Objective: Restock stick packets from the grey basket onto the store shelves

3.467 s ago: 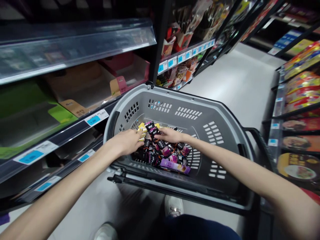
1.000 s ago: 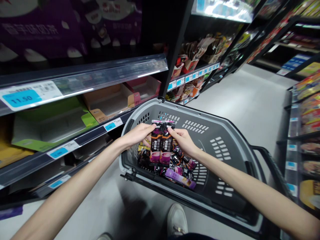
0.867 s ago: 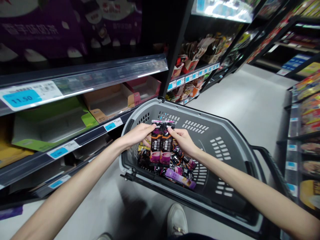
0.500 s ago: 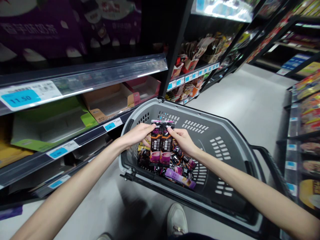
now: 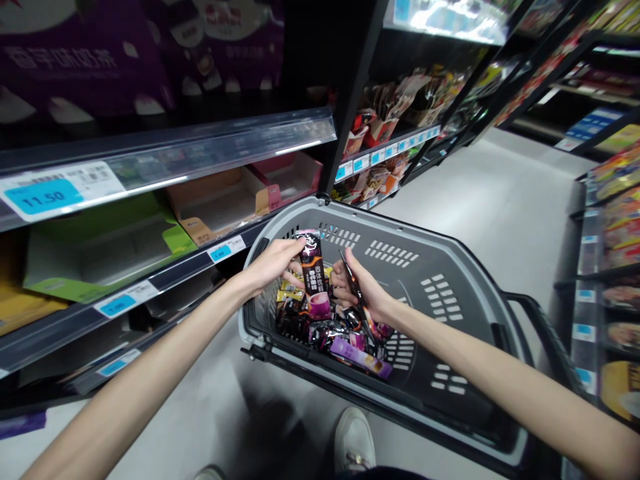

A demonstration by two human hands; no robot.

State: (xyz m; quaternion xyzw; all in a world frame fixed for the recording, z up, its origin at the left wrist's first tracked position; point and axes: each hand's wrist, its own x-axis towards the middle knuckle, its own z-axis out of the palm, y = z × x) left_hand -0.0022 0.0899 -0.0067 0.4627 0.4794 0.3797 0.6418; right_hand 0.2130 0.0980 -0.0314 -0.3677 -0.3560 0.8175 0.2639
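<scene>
Between the thumb and fingers of my left hand (image 5: 277,267) is a slim black sachet (image 5: 314,277) with an orange band and a pink cup printed on it, its front facing me. My right hand (image 5: 364,285) pinches a second dark sachet (image 5: 356,287), turned edge-on so that its front is hidden. Both hands are over the left end of a grey shopping basket (image 5: 453,243). Beneath them lies a heap of similar black sachets (image 5: 325,330), with yellow packets (image 5: 289,290) at the back and a purple packet (image 5: 361,358) at the front.
Shelves on the left carry price tags (image 5: 45,190) and open cartons, among them a green carton (image 5: 110,243). Large purple boxes (image 5: 80,60) stand above. More packaged goods line a rack (image 5: 617,233) on the right. A shoe (image 5: 354,440) shows on the floor below the basket.
The two sachets, held side by side before, are now apart. My right hand has turned its sachet edge-on, and my left hand keeps the other, slightly tilted.
</scene>
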